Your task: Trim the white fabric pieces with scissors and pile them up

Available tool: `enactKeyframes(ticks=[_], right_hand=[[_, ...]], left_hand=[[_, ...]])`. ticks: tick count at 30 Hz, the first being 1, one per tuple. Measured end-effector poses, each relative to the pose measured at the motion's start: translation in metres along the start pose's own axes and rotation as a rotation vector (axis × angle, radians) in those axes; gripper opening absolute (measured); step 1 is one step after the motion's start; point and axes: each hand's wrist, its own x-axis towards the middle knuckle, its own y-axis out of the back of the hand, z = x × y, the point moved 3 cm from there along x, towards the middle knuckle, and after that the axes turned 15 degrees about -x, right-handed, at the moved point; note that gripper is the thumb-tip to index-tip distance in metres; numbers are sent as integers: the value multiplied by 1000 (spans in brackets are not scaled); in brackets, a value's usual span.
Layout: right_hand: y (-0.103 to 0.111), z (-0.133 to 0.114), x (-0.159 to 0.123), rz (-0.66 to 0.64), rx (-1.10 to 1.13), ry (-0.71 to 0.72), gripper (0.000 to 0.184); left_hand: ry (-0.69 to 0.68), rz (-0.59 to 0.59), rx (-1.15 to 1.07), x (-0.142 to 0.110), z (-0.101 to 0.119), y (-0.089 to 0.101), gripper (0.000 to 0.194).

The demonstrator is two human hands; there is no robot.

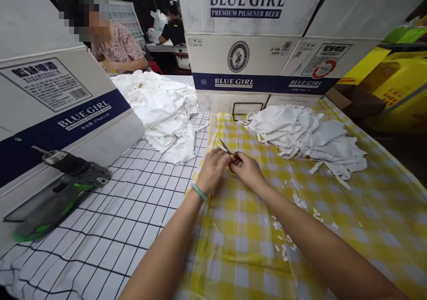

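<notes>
Both my hands meet at the middle of the table over a yellow-and-white checked cloth (253, 229). My left hand (212, 170), with a green band on the wrist, is curled closed. My right hand (247, 170) is closed round the handles of small scissors (225, 147), whose blades point up and to the left. A pile of white fabric pieces with straps (307, 140) lies just beyond my right hand. A second, bigger heap of white fabric (163, 109) lies beyond my left hand. What my left fingers hold is hidden.
Blue Girl beer cartons (253, 46) wall the table at the back, and another carton (50, 109) stands at the left. A dark tool with green trim (56, 193) lies at the left on a black-grid white cloth (126, 215). White scraps (283, 242) litter the checked cloth. Two people sit behind.
</notes>
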Motion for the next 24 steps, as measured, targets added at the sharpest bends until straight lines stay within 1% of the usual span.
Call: enactKeyframes(ticks=[2, 3, 4, 5, 6, 7, 8, 9, 10, 12, 13, 14, 15, 16, 17, 18, 19, 20, 21, 22, 23, 24], right_hand=[[-10, -5, 17, -23, -44, -39, 28], [-13, -8, 22, -43, -59, -51, 33], [-16, -12, 25, -60, -58, -56, 37], [-18, -17, 27, -74, -14, -59, 41], [-19, -22, 27, -87, 65, -63, 43], [-19, -27, 25, -103, 167, -69, 45], [-17, -31, 21, -127, 278, -78, 46], [-15, -34, 15, -163, 375, -89, 46], [-13, -35, 7, -212, 455, -100, 45], [-9, -32, -15, -309, 576, -130, 45], [-8, -28, -29, -340, 634, -155, 46], [-7, -23, -44, -352, 676, -189, 48], [-6, -16, -60, -347, 701, -229, 49], [-6, -9, -76, -332, 708, -271, 49], [-7, -2, -91, -313, 698, -310, 48], [-8, 5, -105, -295, 689, -344, 47], [-10, 10, -116, -282, 686, -371, 46], [-12, 14, -125, -271, 690, -390, 46], [-14, 17, -132, -262, 695, -400, 45], [-16, 19, -137, -252, 697, -403, 44], [-16, 21, -139, -244, 696, -398, 44], [-16, 23, -141, -235, 690, -388, 43]], left_hand=[[60, 116, 113, 23, -16, 39, 14], [93, 157, 165, 32, -23, 56, 10], [122, 178, 211, 39, -27, 69, 4], [141, 177, 247, 42, -28, 76, 5], [147, 161, 275, 41, -25, 79, 11], [138, 138, 293, 34, -19, 76, 14], [116, 106, 302, 21, -10, 68, 15], [86, 68, 302, 3, 1, 57, 15], [49, 24, 296, -20, 13, 43, 14], [-9, -105, 265, -75, 35, 16, 14], [-49, -190, 243, -103, 45, 5, 17], [-105, -305, 203, -128, 53, -4, 18], [-137, -398, 145, -149, 57, -7, 16], [-156, -453, 86, -162, 58, -5, 13], [-165, -454, 44, -167, 56, 1, 10], [-163, -400, 36, -164, 50, 11, 11], [-170, -303, 70, -153, 43, 21, 16], [-201, -201, 162, -138, 35, 29, 21], [-239, -134, 276, -121, 28, 34, 28], [-268, -156, 371, -103, 21, 34, 38], [-297, -251, 432, -87, 16, 30, 46], [-321, -379, 462, -74, 13, 22, 50]])
